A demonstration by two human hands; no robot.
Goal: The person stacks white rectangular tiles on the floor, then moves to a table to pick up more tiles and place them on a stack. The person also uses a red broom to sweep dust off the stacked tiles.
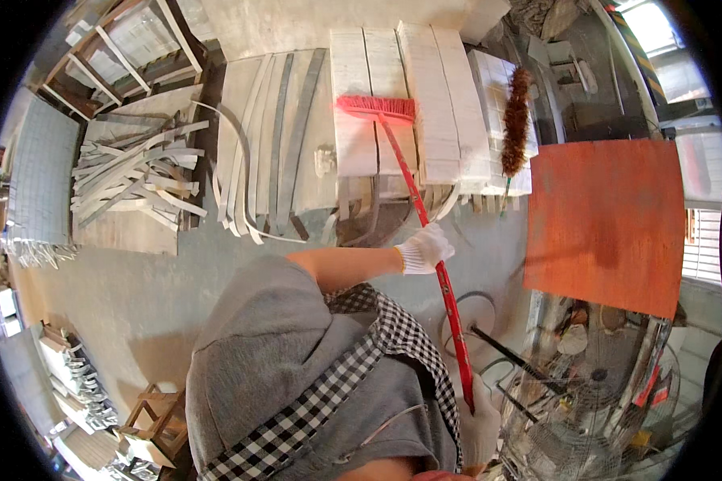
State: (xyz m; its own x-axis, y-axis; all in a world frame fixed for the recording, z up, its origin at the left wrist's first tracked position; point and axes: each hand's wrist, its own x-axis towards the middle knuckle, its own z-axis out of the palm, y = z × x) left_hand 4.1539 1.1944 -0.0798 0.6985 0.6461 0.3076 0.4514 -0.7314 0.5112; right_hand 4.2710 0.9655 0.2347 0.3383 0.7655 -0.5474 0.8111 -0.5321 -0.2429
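A red broom handle (449, 301) runs slantwise in front of me. Its pink-red bristle head (389, 106) is over the top of the stacked white blocks (353, 152); whether it touches them I cannot tell. My left hand (425, 248), in a white knit glove, is closed around the middle of the handle with the arm stretched across my body. Lower down, my right hand (481, 425), also in a white glove, is closed at the handle's near end; some of its fingers are hidden.
A brown fluffy duster (516, 120) lies on white blocks to the right. Beyond stands an orange-red board (606, 228). A wire-caged fan (598, 377) is at lower right. Loose pale strips (140, 176) pile on a board at left. A wooden frame (156, 421) is at lower left.
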